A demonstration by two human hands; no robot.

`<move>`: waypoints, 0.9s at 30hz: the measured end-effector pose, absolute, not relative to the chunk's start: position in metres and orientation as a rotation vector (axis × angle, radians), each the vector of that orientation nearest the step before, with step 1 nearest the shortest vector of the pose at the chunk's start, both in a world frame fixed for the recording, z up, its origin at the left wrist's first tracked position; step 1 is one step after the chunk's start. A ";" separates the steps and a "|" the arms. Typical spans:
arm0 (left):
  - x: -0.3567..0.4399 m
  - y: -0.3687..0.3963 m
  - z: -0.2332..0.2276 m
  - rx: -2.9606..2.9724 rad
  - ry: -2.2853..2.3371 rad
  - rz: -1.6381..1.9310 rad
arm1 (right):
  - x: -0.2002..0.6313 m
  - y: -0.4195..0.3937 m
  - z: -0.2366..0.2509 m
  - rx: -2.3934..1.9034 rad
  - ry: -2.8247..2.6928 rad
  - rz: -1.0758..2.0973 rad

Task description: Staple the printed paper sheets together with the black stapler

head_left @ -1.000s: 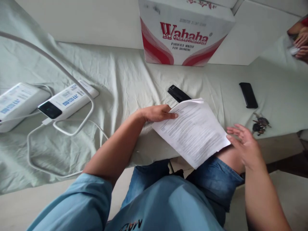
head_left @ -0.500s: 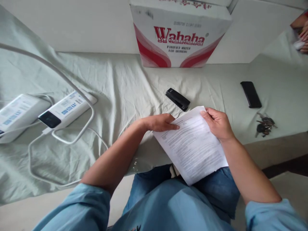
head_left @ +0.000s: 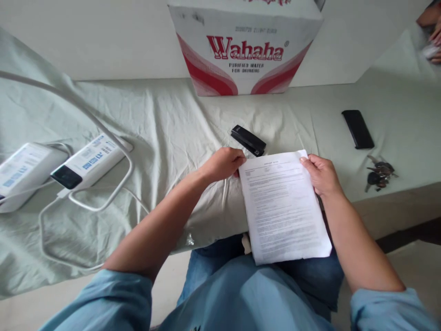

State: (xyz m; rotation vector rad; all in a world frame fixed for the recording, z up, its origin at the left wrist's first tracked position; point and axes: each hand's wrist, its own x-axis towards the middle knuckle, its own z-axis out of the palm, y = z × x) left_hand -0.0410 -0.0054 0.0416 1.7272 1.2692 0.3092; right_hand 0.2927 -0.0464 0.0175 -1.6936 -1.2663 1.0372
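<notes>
- White paper [head_left: 284, 207] is lying between both hands, printed side facing up, long axis running from the surface [head_left: 165, 115] back toward the lap [head_left: 310, 278], lower end overhanging the edge.
- Left hand [head_left: 225, 164] is grasping the paper's top left corner, fingers curling in; exact fingertip contact isn't showing.
- Right hand [head_left: 322, 174] is grasping the top right corner, thumb resting on the printed face.
- Black stapler [head_left: 248, 140] is sitting just beyond the paper's top edge, farther out than the left hand and slightly right of it.
- Stapler's long axis is slanting: far end pointing left, near end pointing right, toward the paper; can't tell if they're touching.
- Left hand is sitting nearer the stapler; right hand is gripping farther off, to its right.
- Phone [head_left: 357, 129] and keys [head_left: 381, 174] are lying right of the right hand.
</notes>
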 end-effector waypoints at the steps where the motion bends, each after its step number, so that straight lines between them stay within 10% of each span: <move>1: -0.040 -0.005 0.040 1.777 1.365 0.375 | 0.293 -0.047 0.016 -1.701 -1.258 1.028; 6: -0.024 0.000 0.026 2.153 1.506 0.817 | 0.298 -0.049 0.014 -1.704 -1.215 1.069; 18: -0.049 0.043 0.025 2.348 0.865 0.476 | 0.293 -0.055 0.010 -1.694 -1.227 1.182; 27: -0.058 -0.035 0.020 1.388 1.471 0.926 | 0.286 -0.054 0.026 -1.652 -1.289 1.072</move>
